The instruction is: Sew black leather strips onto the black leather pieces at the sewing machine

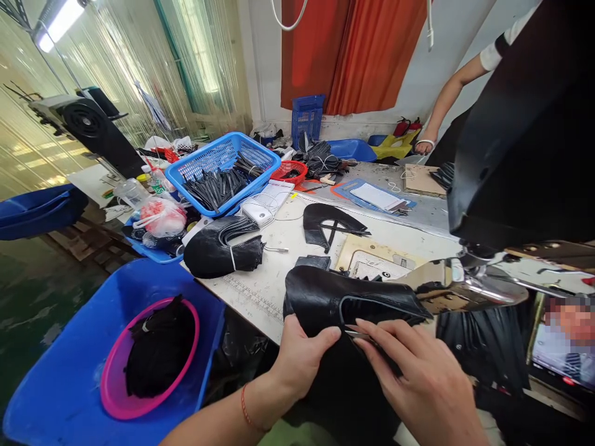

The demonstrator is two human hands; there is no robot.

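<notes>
A black leather shoe upper (320,294) lies over the sewing machine's arm at the table's near edge, its opening edged with a pale line. My left hand (297,359) grips its near side, thumb on top and fingers hidden beneath. In my right hand (418,371) is a pair of thread snips (356,332), held between thumb and fingers. The metal tips point left and rest at the upper's near edge, close to my left thumb. Beyond lie a flat curved black leather piece (332,221) and a tied bundle of similar leather pieces (218,251).
A sewing machine head (520,136) looms at right, beside a phone (564,347). A blue basket (204,155) of black strips stands at back left. Below left, a blue bin (69,371) holds a pink basin (111,396). Another person's hand (426,141) is at the back.
</notes>
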